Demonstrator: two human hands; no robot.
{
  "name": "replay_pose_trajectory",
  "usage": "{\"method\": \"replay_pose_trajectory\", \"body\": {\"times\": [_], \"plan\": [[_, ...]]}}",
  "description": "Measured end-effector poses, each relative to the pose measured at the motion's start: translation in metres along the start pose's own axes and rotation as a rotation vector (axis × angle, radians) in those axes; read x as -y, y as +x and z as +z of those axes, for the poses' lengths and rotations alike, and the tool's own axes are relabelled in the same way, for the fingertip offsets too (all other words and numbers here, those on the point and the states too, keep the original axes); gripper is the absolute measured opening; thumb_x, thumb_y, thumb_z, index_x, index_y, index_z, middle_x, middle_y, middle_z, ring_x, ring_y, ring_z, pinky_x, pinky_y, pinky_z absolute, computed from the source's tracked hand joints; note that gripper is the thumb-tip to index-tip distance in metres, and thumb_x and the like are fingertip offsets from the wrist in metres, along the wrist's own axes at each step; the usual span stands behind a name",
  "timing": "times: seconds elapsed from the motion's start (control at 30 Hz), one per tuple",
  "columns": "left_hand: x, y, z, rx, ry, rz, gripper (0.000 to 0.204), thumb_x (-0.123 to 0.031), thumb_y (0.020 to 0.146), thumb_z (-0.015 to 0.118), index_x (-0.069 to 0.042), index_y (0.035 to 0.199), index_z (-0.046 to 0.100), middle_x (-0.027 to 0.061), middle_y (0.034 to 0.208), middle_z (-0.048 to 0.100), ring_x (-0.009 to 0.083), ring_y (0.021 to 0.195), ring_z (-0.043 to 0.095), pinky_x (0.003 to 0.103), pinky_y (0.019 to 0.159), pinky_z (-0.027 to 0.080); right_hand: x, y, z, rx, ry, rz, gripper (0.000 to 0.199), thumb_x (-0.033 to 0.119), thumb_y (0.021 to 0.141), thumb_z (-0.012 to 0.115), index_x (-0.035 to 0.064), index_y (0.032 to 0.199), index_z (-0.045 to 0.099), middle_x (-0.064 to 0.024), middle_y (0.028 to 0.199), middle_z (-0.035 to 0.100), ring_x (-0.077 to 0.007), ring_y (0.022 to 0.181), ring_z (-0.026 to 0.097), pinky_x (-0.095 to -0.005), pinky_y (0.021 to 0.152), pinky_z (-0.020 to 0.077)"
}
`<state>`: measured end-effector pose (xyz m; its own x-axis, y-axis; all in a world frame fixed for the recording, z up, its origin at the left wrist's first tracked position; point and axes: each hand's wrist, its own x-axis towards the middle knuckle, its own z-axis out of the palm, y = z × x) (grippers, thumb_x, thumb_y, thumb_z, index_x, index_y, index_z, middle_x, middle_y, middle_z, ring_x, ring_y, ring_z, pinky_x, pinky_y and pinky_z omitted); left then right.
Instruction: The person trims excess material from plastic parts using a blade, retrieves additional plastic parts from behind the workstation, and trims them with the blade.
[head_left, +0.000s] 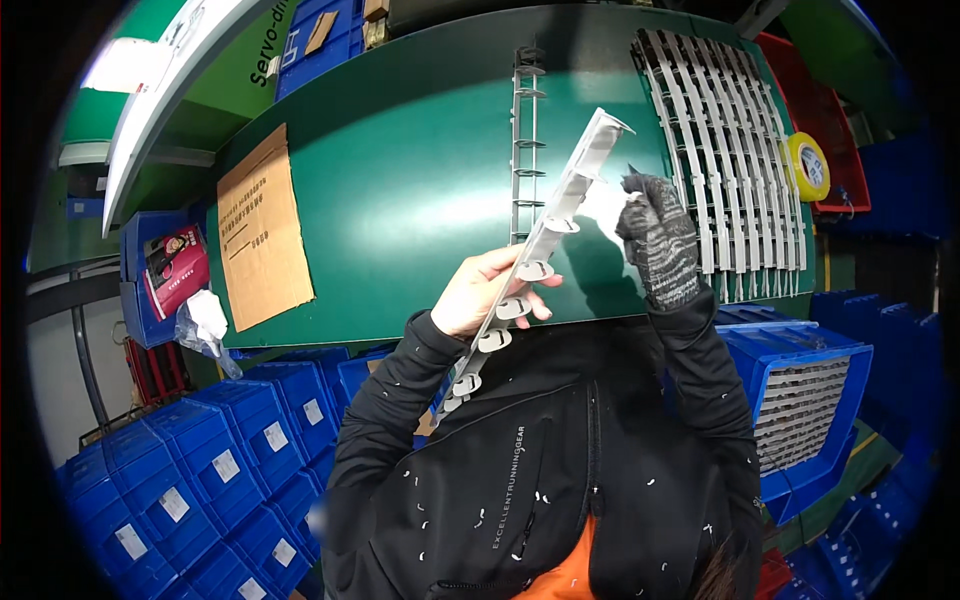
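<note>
My bare left hand (478, 292) is closed around a long light-grey strip (552, 232) with a row of rounded tabs along it. The strip slants from near my left forearm up to the far right, raised over the green table. On my right hand (660, 240) is a dark grey knit glove. Its fingers are curled on a bright white piece (605, 208), which looks like cloth or paper, beside the strip's upper half. A similar strip (516, 150) lies lengthwise on the table beyond my hands.
Many like strips lie side by side in a rack-like row (715, 160) at the right. Yellow tape (808, 167) stands by them. Cardboard (265, 235) lies on the green table (400, 170) at left. A blue crate (815, 365) holds strips; blue bins (235, 450) stack at lower left.
</note>
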<state>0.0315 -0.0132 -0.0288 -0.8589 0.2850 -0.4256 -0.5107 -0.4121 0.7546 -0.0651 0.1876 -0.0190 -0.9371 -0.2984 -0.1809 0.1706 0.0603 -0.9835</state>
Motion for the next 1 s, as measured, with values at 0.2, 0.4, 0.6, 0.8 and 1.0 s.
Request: {"method": "replay_pose_trajectory", "body": {"times": [0.2,0.4,0.6,0.8,1.0], "plan": [[0.001,0.0,0.0,-0.008,-0.058,-0.017,0.04,-0.012,0.086,0.05,0.002,0.121,0.04,0.0192,0.105,0.055,0.0232,0.072,0.063,0.027,0.053,0.053,-0.006,-0.009,-0.009,0.148,-0.46,-0.464,0.018,0.017,0.087,0.048,0.002,0.083,0.057,-0.0046,0.058,0.051,-0.013,0.049,0.048,-0.0272,0.048,0.0384],[0.001,0.0,0.001,0.024,-0.033,-0.023,0.041,-0.014,0.086,0.051,0.003,0.122,0.039,0.0193,0.108,0.054,0.0239,0.073,0.063,0.026,0.051,0.053,0.004,-0.005,-0.009,0.074,-0.578,-0.29,0.016,0.014,0.083,0.051,0.0004,0.083,0.06,-0.015,0.071,0.058,-0.0304,0.066,0.057,-0.0368,0.062,0.0451],[0.003,-0.001,0.0,0.037,-0.032,-0.009,0.042,-0.018,0.087,0.05,0.003,0.121,0.039,0.0198,0.107,0.055,0.0242,0.075,0.063,0.027,0.051,0.053,-0.009,-0.01,-0.012,0.219,-0.38,-0.308,0.018,0.015,0.086,0.05,-0.0004,0.086,0.059,-0.0047,0.058,0.053,-0.0117,0.048,0.048,-0.0257,0.047,0.0383],[0.002,0.002,0.003,0.002,-0.042,0.006,0.047,-0.031,0.089,0.046,0.002,0.122,0.039,0.0198,0.106,0.055,0.0243,0.076,0.063,0.027,0.05,0.053,-0.011,-0.028,-0.01,0.069,-0.381,-0.293,0.018,0.016,0.086,0.051,-0.0003,0.087,0.059,-0.0068,0.065,0.056,-0.0143,0.056,0.052,-0.0272,0.053,0.0412],[0.0,0.004,0.002,0.017,-0.146,-0.007,0.047,-0.024,0.086,0.052,0.0,0.124,0.039,0.0169,0.111,0.054,0.0208,0.081,0.063,0.025,0.055,0.053,0.001,-0.027,0.006,0.053,-0.673,-0.445,0.011,0.014,0.074,0.062,0.0034,0.078,0.062,-0.0112,0.072,0.058,-0.0265,0.066,0.057,-0.0357,0.059,0.0451]]}}
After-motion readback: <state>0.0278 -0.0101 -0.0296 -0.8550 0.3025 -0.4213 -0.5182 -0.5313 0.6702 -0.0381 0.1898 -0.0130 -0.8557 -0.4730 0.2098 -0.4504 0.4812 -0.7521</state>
